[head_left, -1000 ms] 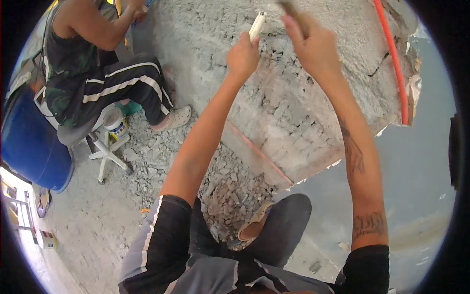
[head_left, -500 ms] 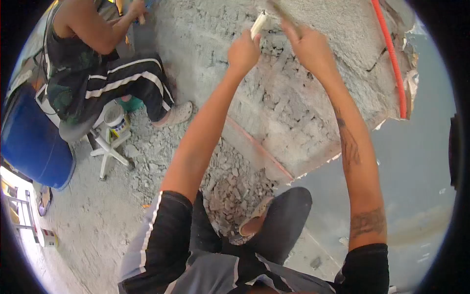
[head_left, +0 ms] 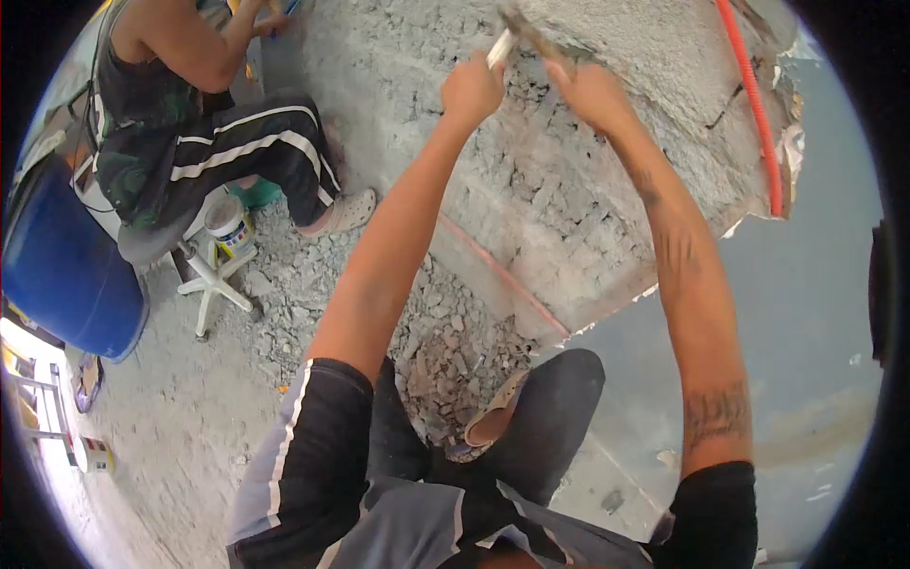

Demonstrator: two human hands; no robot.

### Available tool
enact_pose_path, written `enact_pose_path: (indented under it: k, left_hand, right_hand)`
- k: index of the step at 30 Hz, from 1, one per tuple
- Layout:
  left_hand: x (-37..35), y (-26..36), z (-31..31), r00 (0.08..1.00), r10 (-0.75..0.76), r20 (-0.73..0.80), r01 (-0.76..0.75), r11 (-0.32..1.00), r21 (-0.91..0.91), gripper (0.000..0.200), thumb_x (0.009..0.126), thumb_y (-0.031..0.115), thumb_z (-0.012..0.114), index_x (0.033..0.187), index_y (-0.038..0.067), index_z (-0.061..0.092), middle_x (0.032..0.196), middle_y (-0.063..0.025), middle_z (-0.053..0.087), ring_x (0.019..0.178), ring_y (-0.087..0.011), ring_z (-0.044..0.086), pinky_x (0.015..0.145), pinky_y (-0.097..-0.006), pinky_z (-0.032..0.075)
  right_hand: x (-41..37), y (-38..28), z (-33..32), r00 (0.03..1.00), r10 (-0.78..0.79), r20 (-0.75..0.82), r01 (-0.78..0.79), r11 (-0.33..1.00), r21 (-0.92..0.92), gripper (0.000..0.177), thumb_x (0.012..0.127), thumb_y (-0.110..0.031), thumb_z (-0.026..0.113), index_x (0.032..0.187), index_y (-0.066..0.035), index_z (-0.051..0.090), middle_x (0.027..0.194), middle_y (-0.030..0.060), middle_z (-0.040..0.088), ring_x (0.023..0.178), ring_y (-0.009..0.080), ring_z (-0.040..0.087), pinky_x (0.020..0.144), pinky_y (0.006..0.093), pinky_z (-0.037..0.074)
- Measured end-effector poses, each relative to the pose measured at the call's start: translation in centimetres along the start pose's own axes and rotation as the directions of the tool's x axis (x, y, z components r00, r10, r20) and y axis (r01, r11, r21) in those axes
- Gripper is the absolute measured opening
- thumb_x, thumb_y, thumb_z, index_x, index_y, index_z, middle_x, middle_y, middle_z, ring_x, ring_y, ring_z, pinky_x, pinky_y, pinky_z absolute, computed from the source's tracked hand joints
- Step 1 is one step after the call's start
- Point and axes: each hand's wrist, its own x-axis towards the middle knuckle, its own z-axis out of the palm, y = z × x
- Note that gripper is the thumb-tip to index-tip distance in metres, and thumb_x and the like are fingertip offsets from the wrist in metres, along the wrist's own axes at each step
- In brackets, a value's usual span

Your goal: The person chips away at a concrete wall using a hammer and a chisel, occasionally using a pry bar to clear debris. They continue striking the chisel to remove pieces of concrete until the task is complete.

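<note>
My left hand (head_left: 472,92) is closed round a chisel (head_left: 501,47), whose pale shaft sticks up past my fingers against the chipped wall (head_left: 569,180). In my right hand (head_left: 590,97) is a hammer (head_left: 537,42), gripped by its wooden handle. Its blurred head overlaps the chisel's upper end in this view. Rough, broken plaster with dark pits covers the wall below and around both hands.
A co-worker (head_left: 180,47) sits at the left on a wheeled stool (head_left: 213,283). Close by are a white bucket (head_left: 226,220) and a blue barrel (head_left: 71,266). Rubble (head_left: 445,360) lies around my feet. An orange corrugated conduit (head_left: 752,95) runs down the wall's right side.
My right hand has swung the hammer leftward so its head now meets the chisel's end in view. My left hand keeps its grip, almost unmoved. The co-worker's hands have shifted slightly.
</note>
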Motion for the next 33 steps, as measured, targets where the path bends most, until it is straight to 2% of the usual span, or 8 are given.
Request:
enact_pose_path:
  k: [2,10,12,15,22,28,30,33]
  left_hand:
    - [0.1,-1.4,0.8,0.999,-0.039,0.036,0.038,0.999,0.008,0.043,0.094,0.043,0.049,0.097,0.001,0.058,0.081,-0.0236,0.066,0.079,-0.0438,0.064,0.070,-0.0526,0.049]
    - [-0.7,-4.4,0.5,0.982,-0.170,0.087,0.174,0.984,-0.042,0.047,0.094,0.043,0.048,0.099,0.000,0.064,0.091,-0.0247,0.066,0.086,-0.0423,0.064,0.074,-0.0517,0.049]
    - [-0.3,-4.4,-0.1,0.985,-0.164,0.053,0.169,0.981,-0.095,0.048,0.093,0.044,0.049,0.097,0.000,0.064,0.090,-0.0238,0.067,0.085,-0.0420,0.064,0.074,-0.0507,0.049]
    - [0.2,-3.6,-1.0,0.991,-0.117,0.070,0.129,0.971,-0.204,0.045,0.092,0.044,0.052,0.101,0.002,0.063,0.090,-0.0220,0.067,0.084,-0.0417,0.064,0.073,-0.0500,0.049]
    - [-4.6,2.0,-4.1,0.957,0.286,0.045,-0.287,0.957,0.033,0.038,0.092,0.036,0.055,0.117,0.007,0.058,0.085,-0.0186,0.068,0.082,-0.0374,0.065,0.071,-0.0478,0.049]
    - [-4.5,0.6,-3.6,0.981,0.151,0.122,-0.157,0.986,0.047,0.031,0.095,0.033,0.051,0.106,0.004,0.059,0.078,-0.0198,0.065,0.073,-0.0391,0.064,0.065,-0.0471,0.049]
    - [-3.6,-0.4,-3.5,0.999,0.048,0.008,-0.044,0.965,-0.260,0.035,0.097,0.034,0.049,0.101,0.001,0.061,0.075,-0.0213,0.063,0.070,-0.0386,0.063,0.064,-0.0446,0.048]
    - [-2.4,0.2,-3.6,0.999,-0.039,0.012,0.041,0.945,-0.325,0.039,0.098,0.035,0.047,0.100,-0.001,0.062,0.076,-0.0224,0.063,0.070,-0.0368,0.063,0.065,-0.0426,0.047]
  right_hand:
    - [0.9,0.9,0.1,0.813,0.268,0.518,-0.207,0.963,-0.174,0.069,0.093,-0.059,0.042,0.074,0.003,0.067,0.067,0.0206,0.064,0.071,0.0353,0.067,0.065,0.0457,0.052]
    - [4.4,-6.4,-9.6,0.950,0.299,0.086,-0.310,0.932,0.186,0.063,0.092,-0.058,0.047,0.084,0.003,0.063,0.063,0.0116,0.060,0.053,0.0212,0.058,0.051,0.0341,0.045]
    - [3.4,-9.3,-11.6,0.974,0.213,-0.078,-0.172,0.917,0.360,0.061,0.096,-0.054,0.046,0.077,0.004,0.054,0.058,0.0100,0.049,0.058,0.0198,0.051,0.057,0.0369,0.040]
    - [2.3,-7.5,-10.9,0.935,0.337,0.113,-0.339,0.748,0.571,0.049,0.095,-0.049,0.051,0.089,-0.002,0.060,0.061,0.0013,0.053,0.049,0.0085,0.049,0.045,0.0240,0.038]
    - [-7.0,-5.1,-4.3,0.869,0.494,0.028,-0.322,0.522,0.790,0.041,0.099,-0.044,0.048,0.086,-0.005,0.053,0.059,-0.0008,0.047,0.049,0.0056,0.042,0.044,0.0227,0.033]
    - [-16.1,-4.4,3.8,0.796,0.598,0.100,-0.303,0.250,0.920,0.053,0.100,-0.053,0.036,0.082,-0.004,0.050,0.057,-0.0001,0.044,0.047,0.0091,0.043,0.044,0.0239,0.033]
    - [-17.4,-4.1,4.8,0.756,0.638,0.148,-0.290,0.124,0.949,0.055,0.100,-0.054,0.035,0.082,-0.004,0.049,0.056,0.0003,0.044,0.046,0.0095,0.043,0.044,0.0239,0.033]
    - [-17.5,-2.5,5.1,0.710,0.648,0.277,-0.357,-0.008,0.934,0.055,0.099,-0.055,0.035,0.082,-0.004,0.048,0.056,0.0008,0.044,0.045,0.0105,0.043,0.043,0.0239,0.033]
